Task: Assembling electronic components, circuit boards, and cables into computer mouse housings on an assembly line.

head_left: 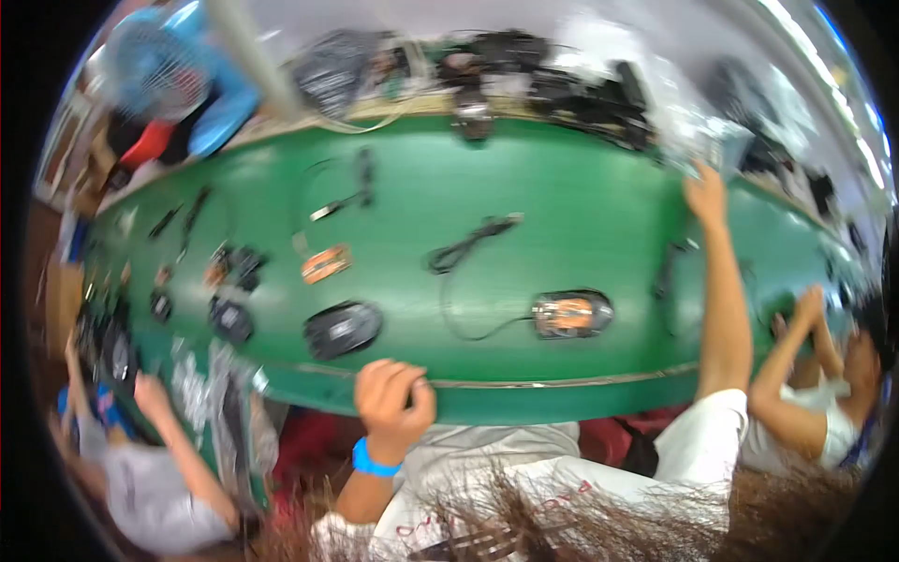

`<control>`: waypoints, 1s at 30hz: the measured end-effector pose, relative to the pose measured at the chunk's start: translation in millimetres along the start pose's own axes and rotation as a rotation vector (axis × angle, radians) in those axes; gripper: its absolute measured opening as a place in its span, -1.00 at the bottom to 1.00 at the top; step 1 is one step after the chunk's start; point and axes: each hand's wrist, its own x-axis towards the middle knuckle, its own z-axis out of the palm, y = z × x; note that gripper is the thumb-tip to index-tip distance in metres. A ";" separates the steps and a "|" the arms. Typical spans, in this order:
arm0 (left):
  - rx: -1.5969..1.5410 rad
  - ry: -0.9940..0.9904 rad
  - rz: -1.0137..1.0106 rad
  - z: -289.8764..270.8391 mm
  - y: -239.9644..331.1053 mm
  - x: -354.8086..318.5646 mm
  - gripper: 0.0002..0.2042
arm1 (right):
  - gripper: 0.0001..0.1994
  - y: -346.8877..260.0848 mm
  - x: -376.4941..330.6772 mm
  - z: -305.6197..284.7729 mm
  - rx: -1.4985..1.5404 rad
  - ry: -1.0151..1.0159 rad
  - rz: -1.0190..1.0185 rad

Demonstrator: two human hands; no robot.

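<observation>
My left hand [395, 401], with a blue band on its wrist, is curled closed at the near edge of the green table. A small dark spot shows between thumb and fingers; I cannot make out what it is. Just beyond lies a black mouse shell [344, 330]. My right arm stretches to the far right, where my right hand [707, 194] reaches to a clear plastic bag [716, 140]; its fingers are blurred and partly hidden. Between my arms lies an open computer mouse [571, 314] with an orange board showing, its bundled cable [473, 244] beyond it.
The green table [524, 169] also bears an orange circuit board [326, 264], a cable [363, 178] and more mouse parts [230, 317] leftward. Black parts [590, 103] crowd the far ledge, near a blue fan [154, 70]. Co-workers sit at left [159, 487] and right [796, 412].
</observation>
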 end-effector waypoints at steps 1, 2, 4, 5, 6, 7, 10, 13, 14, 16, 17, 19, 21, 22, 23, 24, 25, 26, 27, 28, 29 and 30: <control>-0.003 0.023 -0.005 5.1 -1.2 -0.2 -0.87 | -0.56 17.0 7.1 11.9 -0.058 0.049 -0.087; -0.010 0.046 -0.006 6.5 -2.8 -2.5 -0.86 | -0.56 36.2 13.0 16.9 -0.137 -0.139 0.027; -0.026 0.086 -0.016 8.8 -0.9 -3.4 -0.85 | -0.60 57.6 8.9 37.4 -0.135 -0.175 0.117; 0.002 0.102 -0.025 8.7 -3.5 -5.2 -0.85 | -0.62 68.1 7.6 43.8 -0.120 -0.131 0.080; -0.008 0.117 -0.034 7.2 -2.5 -8.9 -0.86 | -0.63 60.1 9.0 46.8 -0.107 -0.091 0.045; -0.027 0.130 -0.037 5.6 -2.2 -11.6 -0.86 | -0.63 51.2 12.8 53.7 -0.090 -0.093 0.031; -0.097 0.147 -0.032 -2.7 -6.2 -18.2 -0.87 | -0.73 41.0 13.6 54.4 -0.114 -0.031 0.065; -0.219 0.162 -0.039 -10.3 -17.1 -9.9 -0.86 | -0.78 27.0 14.4 30.7 -0.013 0.008 0.140; -0.231 0.176 -0.076 -18.6 -20.5 -10.0 -0.85 | -0.81 17.6 10.7 23.7 0.040 0.016 0.175; -0.127 0.203 -0.094 -40.0 -29.4 -7.8 -0.81 | -0.82 -9.7 3.1 8.4 0.045 -0.007 0.139; -0.019 0.232 -0.113 -49.8 -35.6 -8.7 -0.77 | -0.83 -27.6 -0.2 1.2 0.052 -0.031 0.100; 0.024 0.252 -0.158 -61.2 -51.4 -7.9 -0.68 | -0.83 -24.5 -5.5 -8.2 0.047 -0.043 0.075; 0.019 0.247 -0.174 -64.4 -63.8 -10.6 -0.66 | -0.80 1.6 -5.2 -2.9 0.032 -0.017 0.141; 0.024 0.249 -0.200 -64.4 -69.8 -12.1 -0.65 | -0.77 14.7 -1.2 0.3 0.029 -0.002 0.169; 0.025 0.251 -0.222 -61.7 -74.1 -10.7 -0.63 | -0.77 30.0 4.5 -1.1 0.025 0.013 0.172; 0.016 0.256 -0.210 -57.9 -77.0 -9.6 -0.63 | -0.75 45.2 10.8 -4.3 0.152 0.064 0.225; 0.007 0.248 -0.202 -52.9 -80.1 -10.1 -0.62 | -0.73 59.3 16.0 -6.4 0.280 0.113 0.276; 0.008 0.238 -0.201 -52.3 -80.8 -13.3 -0.61 | -0.70 59.3 18.1 -7.7 0.416 0.154 0.324; 0.007 0.227 -0.199 -52.5 -81.2 -13.8 -0.60 | -0.70 59.7 19.4 -9.9 0.417 0.160 0.325; 0.009 0.233 -0.199 -53.3 -80.1 -14.7 -0.60 | -0.68 48.4 21.9 -14.5 0.296 0.092 0.270; 0.022 0.224 -0.198 -54.9 -79.4 -14.1 -0.60 | -0.67 36.9 22.7 -18.8 0.173 0.025 0.215; 0.034 0.214 -0.197 -56.8 -79.1 -12.4 -0.59 | -0.65 24.5 20.8 -21.2 0.047 -0.040 0.163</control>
